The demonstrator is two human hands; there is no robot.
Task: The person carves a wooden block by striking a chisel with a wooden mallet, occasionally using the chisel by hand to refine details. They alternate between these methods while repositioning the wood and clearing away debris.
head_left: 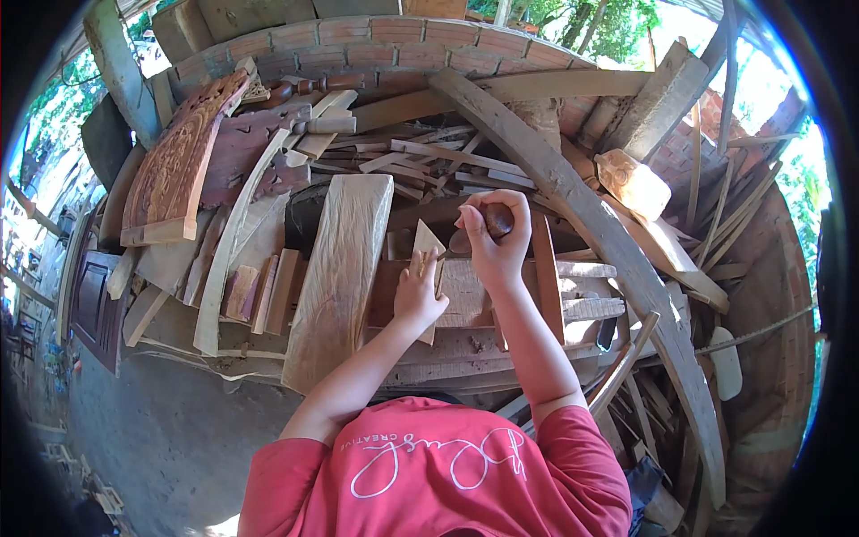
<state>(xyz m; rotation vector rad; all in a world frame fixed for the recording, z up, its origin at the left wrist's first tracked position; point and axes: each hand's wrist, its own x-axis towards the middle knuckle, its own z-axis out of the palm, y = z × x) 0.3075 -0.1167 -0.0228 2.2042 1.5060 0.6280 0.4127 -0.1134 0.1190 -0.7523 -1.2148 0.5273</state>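
Note:
My left hand (420, 294) rests at a small pointed piece of light wood (429, 236), its fingers lying against the lower part of it. To the right, my right hand (497, 246) is raised with its fingers wrapped round a dark brown rounded wooden object (498, 219). Beneath both hands lies a flat wooden board (467, 295). A wide, pale plank (344, 259) slants to the left of my left hand, and a narrow reddish board (547, 277) stands just right of my right forearm.
A carved wooden panel (183, 161) leans at the upper left. A long curved beam (591, 215) crosses the right side. Thin wood strips (438, 166) are piled behind the hands, before a brick wall (358, 43). A light wood block (633, 185) sits at the right.

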